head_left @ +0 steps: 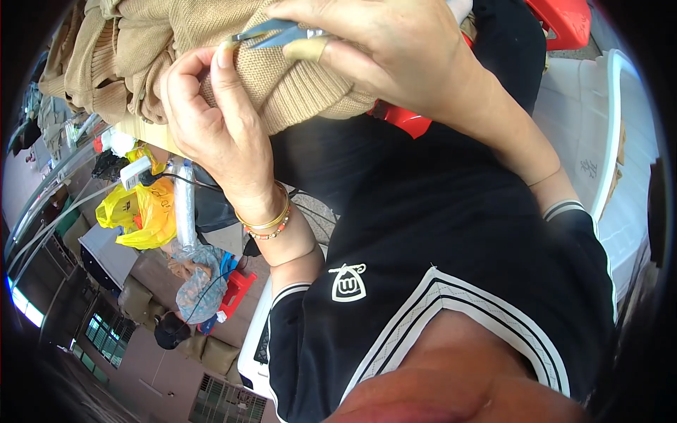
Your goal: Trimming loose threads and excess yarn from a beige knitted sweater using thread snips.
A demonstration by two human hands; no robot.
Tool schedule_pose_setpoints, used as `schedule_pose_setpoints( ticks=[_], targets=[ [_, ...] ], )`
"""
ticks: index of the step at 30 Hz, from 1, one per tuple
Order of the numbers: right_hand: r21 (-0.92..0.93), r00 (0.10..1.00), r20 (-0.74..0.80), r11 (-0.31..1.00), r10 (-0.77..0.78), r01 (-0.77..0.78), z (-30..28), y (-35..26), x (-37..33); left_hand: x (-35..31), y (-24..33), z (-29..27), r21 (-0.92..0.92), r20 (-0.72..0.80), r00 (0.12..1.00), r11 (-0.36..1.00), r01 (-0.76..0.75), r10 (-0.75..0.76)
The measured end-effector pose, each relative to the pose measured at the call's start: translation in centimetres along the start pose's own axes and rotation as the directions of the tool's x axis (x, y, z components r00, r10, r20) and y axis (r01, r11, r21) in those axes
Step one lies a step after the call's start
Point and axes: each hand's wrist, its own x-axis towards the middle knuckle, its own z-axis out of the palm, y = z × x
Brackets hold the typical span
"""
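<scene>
A tan knitted garment (296, 92) lies bunched at the top of the view, with a ribbed band along its lower edge. My left hand (218, 127), with bracelets at the wrist, pinches the knit between thumb and forefinger; whether a loose thread is in the pinch is too small to tell. My right hand (395, 49) grips a pair of thread snips (271, 34), their blades pointing left and lying close to my left fingertips. A yellowish covering wraps one finger of my right hand. The handles of the snips are mostly hidden in the palm.
More tan knitwear (99, 63) is heaped at the upper left. A yellow plastic bag (144, 215) and a white plug (134, 171) with a dark cable lie to the left. A large white bin (575, 106) stands at right. Red stools (564, 21) show, and a person (171, 330) sits farther off.
</scene>
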Motion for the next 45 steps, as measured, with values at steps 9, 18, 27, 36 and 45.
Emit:
schedule_pose_setpoints(
  ticks=[9,18,27,36,45],
  targets=[
    [-0.085,0.997,0.058,0.995,0.054,-0.049,-0.1,-0.8,0.1,-0.1,-0.4,0.3,-0.128,-0.018,0.998,0.99,0.055,-0.058],
    [0.394,0.992,-0.081,0.917,0.099,-0.059,0.5,-0.2,-0.2,-0.5,-0.2,0.3,-0.243,-0.06,0.998,0.97,-0.012,-0.002],
    [-0.122,0.995,0.1,0.992,0.015,-0.003,-0.8,-1.5,0.6,-0.9,-0.5,0.0,-0.147,-0.081,0.995,0.987,-0.069,0.058],
    [-0.096,0.992,0.113,0.994,0.057,-0.046,-0.5,-1.4,0.8,-0.8,-0.5,0.0,-0.05,-0.095,0.983,0.985,-0.162,0.157],
    [0.445,0.99,-0.049,0.89,0.135,-0.1,1.2,0.0,0.1,-1.2,0.4,0.1,-0.09,-0.097,0.987,0.987,-0.134,0.125]
  ],
)
